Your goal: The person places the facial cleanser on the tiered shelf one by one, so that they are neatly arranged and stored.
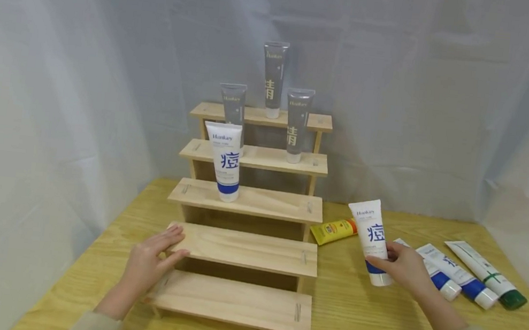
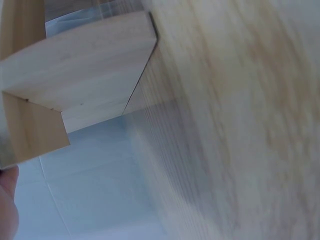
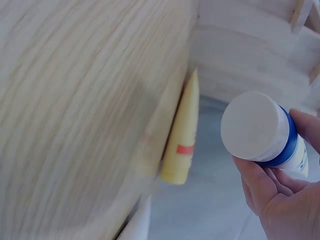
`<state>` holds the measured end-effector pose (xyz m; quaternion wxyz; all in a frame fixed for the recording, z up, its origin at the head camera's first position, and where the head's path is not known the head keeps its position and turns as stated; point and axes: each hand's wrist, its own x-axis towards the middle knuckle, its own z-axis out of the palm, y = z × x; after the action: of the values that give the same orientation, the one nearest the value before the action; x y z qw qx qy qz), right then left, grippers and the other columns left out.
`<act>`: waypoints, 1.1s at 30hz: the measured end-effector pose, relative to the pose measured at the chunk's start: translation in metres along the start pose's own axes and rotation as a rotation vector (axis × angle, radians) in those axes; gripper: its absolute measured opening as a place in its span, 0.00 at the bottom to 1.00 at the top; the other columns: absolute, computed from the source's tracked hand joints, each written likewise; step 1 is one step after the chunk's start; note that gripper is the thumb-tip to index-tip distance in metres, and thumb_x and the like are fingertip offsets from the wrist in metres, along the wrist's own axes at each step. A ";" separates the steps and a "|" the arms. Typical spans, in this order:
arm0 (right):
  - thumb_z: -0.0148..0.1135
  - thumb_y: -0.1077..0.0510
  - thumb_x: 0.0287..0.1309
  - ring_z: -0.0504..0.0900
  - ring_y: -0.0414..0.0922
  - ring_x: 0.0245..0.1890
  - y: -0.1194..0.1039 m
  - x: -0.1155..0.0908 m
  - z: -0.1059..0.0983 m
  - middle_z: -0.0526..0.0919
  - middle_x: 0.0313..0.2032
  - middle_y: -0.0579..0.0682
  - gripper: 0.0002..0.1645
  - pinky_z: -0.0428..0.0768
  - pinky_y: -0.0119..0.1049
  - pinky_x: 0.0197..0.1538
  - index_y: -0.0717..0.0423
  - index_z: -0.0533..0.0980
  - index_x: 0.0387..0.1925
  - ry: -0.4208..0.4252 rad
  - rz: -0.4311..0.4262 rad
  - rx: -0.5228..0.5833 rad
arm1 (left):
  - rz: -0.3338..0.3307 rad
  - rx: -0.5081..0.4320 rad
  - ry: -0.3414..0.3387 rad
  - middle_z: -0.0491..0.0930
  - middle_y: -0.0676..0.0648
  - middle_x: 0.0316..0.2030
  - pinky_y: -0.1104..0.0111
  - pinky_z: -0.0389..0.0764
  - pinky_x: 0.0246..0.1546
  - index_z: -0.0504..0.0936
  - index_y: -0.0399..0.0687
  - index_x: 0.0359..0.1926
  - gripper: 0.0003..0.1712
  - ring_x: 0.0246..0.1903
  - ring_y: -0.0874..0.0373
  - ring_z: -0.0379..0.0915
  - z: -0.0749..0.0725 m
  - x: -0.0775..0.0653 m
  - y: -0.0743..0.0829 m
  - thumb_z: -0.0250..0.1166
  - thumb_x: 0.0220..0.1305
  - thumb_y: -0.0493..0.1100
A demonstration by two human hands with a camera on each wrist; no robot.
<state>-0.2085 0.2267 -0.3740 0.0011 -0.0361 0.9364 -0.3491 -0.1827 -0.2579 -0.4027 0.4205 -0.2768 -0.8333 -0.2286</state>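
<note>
My right hand (image 1: 404, 265) grips a white squeeze tube (image 1: 368, 229) with a blue band, tilted a little and cap down, right of a wooden stepped stand (image 1: 240, 302). The right wrist view shows its round white cap (image 3: 252, 126) from below, with thumb and fingers around the tube. My left hand (image 1: 150, 258) rests with extended fingers on the left end of the stand's second-lowest step. On the middle step, at the left, a matching white tube (image 1: 226, 163) stands on its cap. Grey tubes stand higher: one (image 1: 273, 77) on top, two (image 1: 298, 123) one step below.
A yellow tube (image 1: 330, 232) lies beside the stand, partly behind the held tube. Right of my right hand lie two white-and-blue tubes (image 1: 456, 271) and a white tube with a green cap (image 1: 490, 272). A pale curtain (image 1: 398, 93) hangs behind the wooden table (image 1: 363, 326).
</note>
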 end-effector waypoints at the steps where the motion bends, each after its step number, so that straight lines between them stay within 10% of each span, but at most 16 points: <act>1: 0.62 0.38 0.46 0.77 0.54 0.38 -0.004 -0.001 0.001 0.77 0.40 0.64 0.43 0.79 0.44 0.36 0.72 0.68 0.49 0.006 0.004 0.031 | 0.000 0.001 -0.001 0.79 0.38 0.39 0.72 0.71 0.47 0.81 0.34 0.33 0.26 0.39 0.44 0.76 0.000 0.000 0.000 0.63 0.50 0.56; 10: 0.61 0.37 0.46 0.75 0.53 0.43 -0.032 -0.002 0.002 0.76 0.45 0.60 0.42 0.78 0.45 0.40 0.64 0.67 0.53 0.061 -0.007 0.206 | -0.023 0.012 -0.014 0.79 0.38 0.39 0.66 0.74 0.44 0.82 0.34 0.34 0.27 0.38 0.44 0.76 0.001 -0.001 0.000 0.62 0.50 0.57; 17: 0.64 0.38 0.43 0.75 0.43 0.43 0.005 0.044 0.030 0.77 0.46 0.48 0.37 0.77 0.55 0.38 0.50 0.68 0.54 0.146 -0.047 0.295 | -0.023 0.010 -0.004 0.79 0.38 0.39 0.70 0.71 0.47 0.81 0.34 0.34 0.28 0.38 0.43 0.76 0.000 -0.002 0.001 0.60 0.51 0.58; 21: 0.67 0.47 0.45 0.75 0.49 0.44 -0.007 0.051 0.032 0.76 0.48 0.55 0.35 0.79 0.45 0.40 0.56 0.68 0.54 0.140 -0.158 0.446 | -0.015 0.015 0.003 0.79 0.37 0.38 0.59 0.74 0.41 0.81 0.33 0.33 0.31 0.38 0.43 0.76 0.000 -0.003 0.001 0.56 0.53 0.61; 33: 0.69 0.49 0.43 0.76 0.46 0.43 -0.064 0.066 0.040 0.78 0.44 0.52 0.29 0.78 0.37 0.45 0.55 0.72 0.48 0.229 -0.325 0.598 | -0.011 0.006 0.007 0.79 0.38 0.38 0.70 0.72 0.47 0.82 0.33 0.33 0.26 0.38 0.43 0.76 0.001 0.000 0.000 0.63 0.48 0.56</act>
<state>-0.2693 0.1480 -0.3606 -0.1486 -0.1432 0.7689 -0.6051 -0.1836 -0.2572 -0.4036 0.4229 -0.2699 -0.8341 -0.2294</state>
